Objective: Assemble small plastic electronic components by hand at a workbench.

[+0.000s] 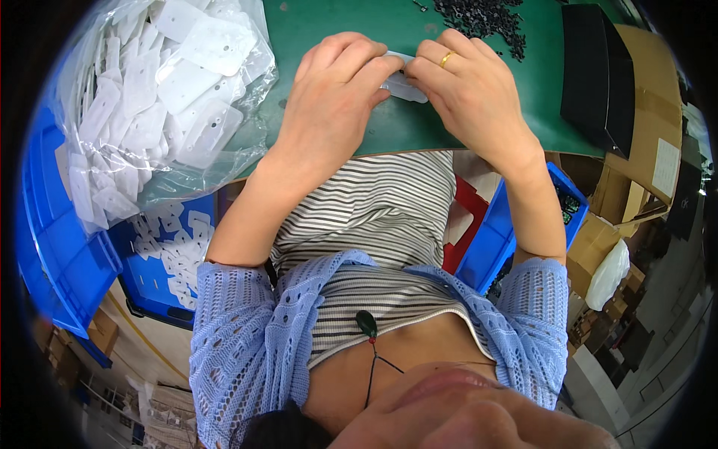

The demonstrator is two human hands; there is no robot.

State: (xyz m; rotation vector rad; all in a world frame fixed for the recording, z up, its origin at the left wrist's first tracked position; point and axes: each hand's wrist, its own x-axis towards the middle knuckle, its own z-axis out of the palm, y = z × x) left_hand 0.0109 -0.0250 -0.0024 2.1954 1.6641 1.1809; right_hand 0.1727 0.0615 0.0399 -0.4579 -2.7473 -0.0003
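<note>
"Where's the plastic plate [408, 90]?"

"Between both hands, over the worktop [516, 123], back from its near edge. Fingers cover much of it, so I can't tell whether it touches the surface."

"And the grip?"

"Left hand [331, 88] is closed on the plate's left end; right hand [476, 88] pinches the other."

"How will it handle?"

"Light, I'd judge, fairly stiff, perhaps slick, like the white pieces [217, 45] in the clear bag [243, 161] toward the worktop's left. Hold the outer edges, leaving the middle free."

"Anything close?"

"Small black parts [482, 21], farther back, beyond the right hand."
</note>
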